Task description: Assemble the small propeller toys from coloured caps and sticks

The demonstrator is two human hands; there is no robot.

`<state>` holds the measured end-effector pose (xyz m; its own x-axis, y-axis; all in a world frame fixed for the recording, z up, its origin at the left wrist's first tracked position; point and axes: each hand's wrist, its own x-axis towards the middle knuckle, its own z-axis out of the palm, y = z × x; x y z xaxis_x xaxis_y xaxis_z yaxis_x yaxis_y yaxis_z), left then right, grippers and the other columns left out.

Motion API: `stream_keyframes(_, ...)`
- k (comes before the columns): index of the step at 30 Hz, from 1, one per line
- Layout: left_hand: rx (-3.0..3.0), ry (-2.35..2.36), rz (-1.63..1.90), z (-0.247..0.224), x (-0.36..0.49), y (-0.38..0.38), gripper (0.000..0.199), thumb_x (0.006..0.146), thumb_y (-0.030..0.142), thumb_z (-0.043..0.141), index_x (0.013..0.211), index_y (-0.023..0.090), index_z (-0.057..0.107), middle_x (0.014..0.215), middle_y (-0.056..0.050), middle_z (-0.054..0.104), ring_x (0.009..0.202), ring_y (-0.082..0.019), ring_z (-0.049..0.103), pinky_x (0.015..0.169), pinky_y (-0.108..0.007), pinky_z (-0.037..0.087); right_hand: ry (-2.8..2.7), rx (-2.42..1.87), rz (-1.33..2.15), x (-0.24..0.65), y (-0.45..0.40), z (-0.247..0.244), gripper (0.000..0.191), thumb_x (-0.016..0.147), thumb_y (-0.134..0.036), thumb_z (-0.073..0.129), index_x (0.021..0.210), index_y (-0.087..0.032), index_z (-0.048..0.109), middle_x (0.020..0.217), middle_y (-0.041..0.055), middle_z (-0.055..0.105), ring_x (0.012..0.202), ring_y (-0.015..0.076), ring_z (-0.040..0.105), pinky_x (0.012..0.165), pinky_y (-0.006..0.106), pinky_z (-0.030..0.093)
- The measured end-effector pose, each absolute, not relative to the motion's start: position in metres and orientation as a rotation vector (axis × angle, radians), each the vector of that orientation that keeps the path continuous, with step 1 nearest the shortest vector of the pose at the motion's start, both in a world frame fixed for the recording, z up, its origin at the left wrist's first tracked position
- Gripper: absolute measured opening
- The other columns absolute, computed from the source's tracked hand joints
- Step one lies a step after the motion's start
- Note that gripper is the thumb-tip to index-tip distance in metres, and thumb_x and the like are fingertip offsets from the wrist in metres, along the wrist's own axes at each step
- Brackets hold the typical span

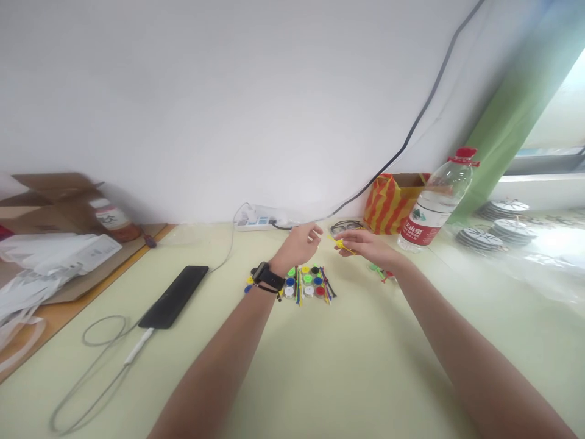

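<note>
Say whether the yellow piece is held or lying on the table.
Held: the right hand grips the yellow piece, which pokes out toward the left hand.

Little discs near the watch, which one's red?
The red disc, right end of the nearest row, beside a white disc; the others showing aren't red.

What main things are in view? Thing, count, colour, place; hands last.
Table: one, pale green, beneath
Discs: about twelve, mixed, centre
Sticks: several, mixed, among discs
Piece: one, yellow, in right hand
Phone: one, black, left
Cord: count unclear, grey, by phone
Power strip: one, white, back centre
Cable: one, dark, upper right
Bag: one, red-yellow, back right
Bottles: two, clear right, orange left
Box: one, brown, back left
Packaging: some, white, left
Stacks: three, grey-white, far right
Watch: one, black, left wrist
Left hand, right hand: two, bare, centre
</note>
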<state>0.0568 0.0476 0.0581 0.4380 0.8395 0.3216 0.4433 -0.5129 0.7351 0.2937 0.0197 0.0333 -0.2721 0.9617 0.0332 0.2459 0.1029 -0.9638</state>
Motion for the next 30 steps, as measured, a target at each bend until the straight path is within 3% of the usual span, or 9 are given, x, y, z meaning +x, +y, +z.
stream_keyframes(3, 1.986, 1.059, 0.946, 0.050, 0.067, 0.049, 0.025, 0.089, 0.029, 0.066, 0.112, 0.018, 0.070, 0.097, -0.009, 0.076, 0.080, -0.021, 0.073, 0.075, -0.036, 0.060, -1.429, -1.045, 1.406, 0.287, 0.017, 0.038, 0.028, 0.090, -0.037, 0.073, 0.113, -0.023, 0.068, 0.099, 0.0061, 0.076, 0.094, 0.0195, 0.073, 0.099, 0.040, 0.056)
stream_keyframes(6, 1.934, 0.959, 1.008, 0.047, 0.079, 0.044, 0.022, 0.087, 0.026, 0.069, 0.107, 0.018, 0.072, 0.100, -0.009, 0.077, 0.087, -0.021, 0.074, 0.078, -0.035, 0.061, -1.314, -0.997, 1.457, 0.279, 0.018, 0.037, 0.027, 0.085, -0.036, 0.079, 0.105, -0.022, 0.067, 0.093, 0.0050, 0.076, 0.089, 0.0186, 0.073, 0.098, 0.041, 0.056)
stream_keyframes(9, 1.945, 0.972, 1.068, 0.047, 0.087, 0.039, 0.016, 0.084, 0.019, 0.070, 0.100, 0.018, 0.073, 0.093, -0.007, 0.076, 0.085, -0.020, 0.073, 0.081, -0.035, 0.060, -1.267, -1.037, 1.478, 0.274, 0.020, 0.037, 0.024, 0.083, -0.034, 0.080, 0.100, -0.022, 0.068, 0.090, 0.0044, 0.075, 0.086, 0.0181, 0.073, 0.095, 0.038, 0.057)
stream_keyframes(13, 1.941, 0.977, 1.104, 0.044, 0.090, 0.038, 0.015, 0.087, 0.021, 0.069, 0.100, 0.017, 0.074, 0.087, -0.006, 0.074, 0.079, -0.018, 0.071, 0.081, -0.035, 0.060, -1.290, -1.131, 1.411, 0.274, 0.020, 0.041, 0.018, 0.082, -0.033, 0.078, 0.094, -0.021, 0.073, 0.089, 0.0037, 0.073, 0.083, 0.0162, 0.068, 0.085, 0.033, 0.056)
stream_keyframes(17, 1.923, 0.943, 1.130, 0.044, 0.091, 0.039, 0.017, 0.089, 0.026, 0.069, 0.102, 0.017, 0.073, 0.090, -0.005, 0.073, 0.077, -0.016, 0.071, 0.076, -0.032, 0.060, -1.429, -1.119, 1.379, 0.277, 0.019, 0.047, 0.018, 0.081, -0.036, 0.075, 0.087, -0.019, 0.074, 0.077, 0.0012, 0.065, 0.065, 0.0118, 0.055, 0.067, 0.028, 0.050)
stream_keyframes(23, 1.948, 0.779, 1.041, 0.050, 0.090, 0.032, 0.019, 0.083, 0.027, 0.075, 0.098, 0.016, 0.072, 0.108, -0.008, 0.074, 0.080, -0.016, 0.073, 0.077, -0.031, 0.062, -1.463, -1.110, 1.412, 0.282, 0.013, 0.057, 0.012, 0.071, -0.026, 0.073, 0.079, -0.019, 0.068, 0.072, 0.0016, 0.063, 0.070, 0.0152, 0.058, 0.067, 0.029, 0.050)
stream_keyframes(30, 2.003, 0.672, 0.916, 0.042, 0.087, 0.029, 0.016, 0.085, 0.031, 0.071, 0.085, 0.016, 0.066, 0.083, -0.003, 0.073, 0.074, -0.015, 0.070, 0.072, -0.028, 0.057, -1.628, -1.264, 1.250, 0.278, 0.004, 0.060, 0.008, 0.076, -0.029, 0.062, 0.075, -0.021, 0.062, 0.065, -0.0019, 0.054, 0.057, 0.0115, 0.043, 0.049, 0.023, 0.033)
